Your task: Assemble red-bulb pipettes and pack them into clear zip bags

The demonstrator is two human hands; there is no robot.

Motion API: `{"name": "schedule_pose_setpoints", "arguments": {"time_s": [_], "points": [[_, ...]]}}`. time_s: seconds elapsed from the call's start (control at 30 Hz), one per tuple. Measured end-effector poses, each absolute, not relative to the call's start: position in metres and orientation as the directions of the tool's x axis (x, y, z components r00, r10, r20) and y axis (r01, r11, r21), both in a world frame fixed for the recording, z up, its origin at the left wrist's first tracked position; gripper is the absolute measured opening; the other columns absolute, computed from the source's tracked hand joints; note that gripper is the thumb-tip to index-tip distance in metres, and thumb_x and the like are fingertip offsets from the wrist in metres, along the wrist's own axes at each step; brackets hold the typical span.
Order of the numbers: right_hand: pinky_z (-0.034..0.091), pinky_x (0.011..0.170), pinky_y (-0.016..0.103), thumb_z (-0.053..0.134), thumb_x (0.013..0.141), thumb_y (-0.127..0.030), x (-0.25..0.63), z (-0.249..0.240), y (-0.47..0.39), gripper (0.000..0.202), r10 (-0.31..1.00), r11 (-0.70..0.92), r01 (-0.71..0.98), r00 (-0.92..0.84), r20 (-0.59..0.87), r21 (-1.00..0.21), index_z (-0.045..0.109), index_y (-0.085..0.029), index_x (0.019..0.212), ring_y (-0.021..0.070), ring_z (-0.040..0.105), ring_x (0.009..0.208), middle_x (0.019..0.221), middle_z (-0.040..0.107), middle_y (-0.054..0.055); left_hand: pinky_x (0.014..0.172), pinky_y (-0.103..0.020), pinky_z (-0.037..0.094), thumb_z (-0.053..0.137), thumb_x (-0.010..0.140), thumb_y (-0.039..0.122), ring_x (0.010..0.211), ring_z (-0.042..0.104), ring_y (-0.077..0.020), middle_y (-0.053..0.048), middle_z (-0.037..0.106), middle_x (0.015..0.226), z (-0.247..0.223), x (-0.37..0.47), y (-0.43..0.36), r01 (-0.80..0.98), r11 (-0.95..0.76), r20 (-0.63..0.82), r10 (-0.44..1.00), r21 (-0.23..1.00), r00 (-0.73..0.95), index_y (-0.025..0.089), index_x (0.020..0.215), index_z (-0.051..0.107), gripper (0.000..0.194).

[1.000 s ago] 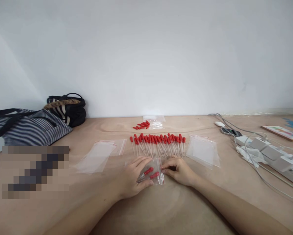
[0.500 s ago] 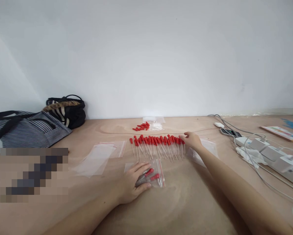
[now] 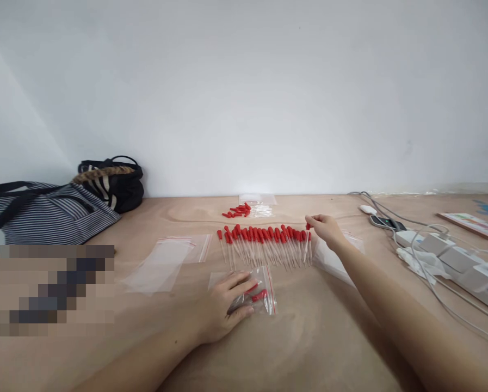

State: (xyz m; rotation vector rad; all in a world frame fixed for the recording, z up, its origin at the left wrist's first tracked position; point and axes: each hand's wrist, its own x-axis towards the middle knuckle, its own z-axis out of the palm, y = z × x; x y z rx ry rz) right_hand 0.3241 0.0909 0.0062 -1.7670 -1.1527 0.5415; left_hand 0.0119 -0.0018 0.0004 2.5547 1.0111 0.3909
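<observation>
left hand point(image 3: 226, 306) spread, pressing clear plastic bag point(image 3: 267, 288); right hand point(image 3: 326, 230) pinching red rubbery bulb of slender clear dropper point(image 3: 308, 233).

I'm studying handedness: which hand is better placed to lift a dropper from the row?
Probably the right hand, pinching a red bulb at the right end of the row; the left hand rests on a clear bag.

Bare worktop point(image 3: 296, 348) opens between the forearms, nearer than the zip bag point(image 3: 270, 306). Beyond, the dropper row point(image 3: 264, 245) bars the middle, its right end blocked by the right hand point(image 3: 326, 228) with a dropper point(image 3: 308, 226); chargers point(image 3: 458, 258) and cables point(image 3: 421, 277) crowd the right.
</observation>
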Motion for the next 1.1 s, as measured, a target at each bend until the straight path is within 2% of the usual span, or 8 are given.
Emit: {"name": "schedule_pose_setpoints", "arguments": {"time_s": [0.13,0.2,0.3,0.53,0.63,0.73,0.87,1.1], "points": [[0.039,0.051,0.023,0.053,0.064,-0.054,0.304,0.002,0.058,0.039,0.914,-0.032,0.305,0.395,0.096,-0.952,0.056,-0.016,0.061,0.0114,0.052,0.052,0.06,0.062,0.004,0.096,-0.045,0.035,0.048,0.081,0.034,0.12,0.037,-0.0263,-0.007,0.041,0.132,0.0,0.011,-0.001,0.584,-0.692,0.129,0.685,0.424,0.717,0.026,0.125,0.042,0.045],[0.038,0.048,0.021,0.062,0.058,-0.054,0.289,-0.004,0.043,0.039,0.94,0.005,0.019,0.34,0.011,-1.0,0.054,-0.015,0.06,0.0101,0.051,0.049,0.055,0.059,0.002,0.096,-0.045,0.035,0.048,0.081,0.034,0.119,0.038,-0.0262,-0.007,0.042,0.131,-0.001,0.011,-0.001,0.58,-0.691,0.142,0.687,0.432,0.713,0.026,0.125,0.042,0.045],[0.036,0.046,0.02,0.069,0.052,-0.05,0.269,-0.009,0.027,0.039,0.95,-0.008,-0.2,0.305,-0.07,-0.98,0.053,-0.015,0.061,0.0094,0.051,0.048,0.054,0.058,0.001,0.095,-0.045,0.036,0.049,0.08,0.034,0.118,0.039,-0.0269,-0.007,0.043,0.13,-0.003,0.011,0.0,0.582,-0.68,0.151,0.698,0.445,0.7,0.026,0.124,0.043,0.045],[0.04,0.051,0.021,0.072,0.051,-0.044,0.248,-0.01,0.012,0.037,0.955,-0.057,-0.322,0.259,-0.146,-0.945,0.053,-0.016,0.067,0.0097,0.055,0.052,0.06,0.061,0.0,0.096,-0.044,0.036,0.049,0.08,0.035,0.118,0.039,-0.0255,-0.008,0.043,0.13,-0.002,0.012,0.0,0.582,-0.68,0.154,0.699,0.446,0.698,0.022,0.129,0.036,0.052],[0.041,0.052,0.021,0.072,0.053,-0.041,0.241,-0.015,0.006,0.034,0.963,-0.104,-0.288,0.211,-0.169,-0.952,0.051,-0.018,0.069,0.0109,0.057,0.054,0.058,0.06,-0.001,0.095,-0.042,0.037,0.049,0.08,0.035,0.116,0.041,-0.0247,-0.008,0.044,0.129,-0.001,0.013,-0.001,0.579,-0.681,0.173,0.702,0.448,0.691,0.023,0.129,0.035,0.052],[0.04,0.05,0.022,0.068,0.058,-0.041,0.235,-0.02,0.001,0.03,0.985,-0.098,-0.141,0.128,-0.116,-0.985,0.051,-0.017,0.068,0.0104,0.054,0.05,0.054,0.059,-0.002,0.095,-0.042,0.038,0.05,0.08,0.035,0.115,0.042,-0.0248,-0.007,0.045,0.128,-0.002,0.014,0.0,0.566,-0.696,0.189,0.689,0.442,0.7,0.024,0.128,0.037,0.051],[0.04,0.053,0.023,0.063,0.064,-0.038,0.23,-0.022,-0.004,0.023,0.999,0.035,0.118,-0.02,0.033,-0.992,0.058,-0.015,0.067,0.0101,0.051,0.053,0.06,0.06,-0.001,0.095,-0.043,0.037,0.05,0.08,0.035,0.116,0.042,-0.0246,-0.006,0.045,0.128,-0.004,0.014,0.001,0.555,-0.706,0.205,0.68,0.44,0.704,0.026,0.128,0.036,0.051],[0.04,0.06,0.023,0.052,0.073,-0.025,0.217,-0.02,-0.008,0.018,0.957,0.272,0.433,-0.217,0.193,-0.859,0.066,-0.018,0.065,0.0119,0.052,0.063,0.067,0.06,0.002,0.096,-0.042,0.036,0.05,0.08,0.035,0.117,0.04,-0.0235,-0.007,0.044,0.129,-0.005,0.015,0.0,0.563,-0.705,0.191,0.681,0.432,0.706,0.023,0.128,0.036,0.051]]}}
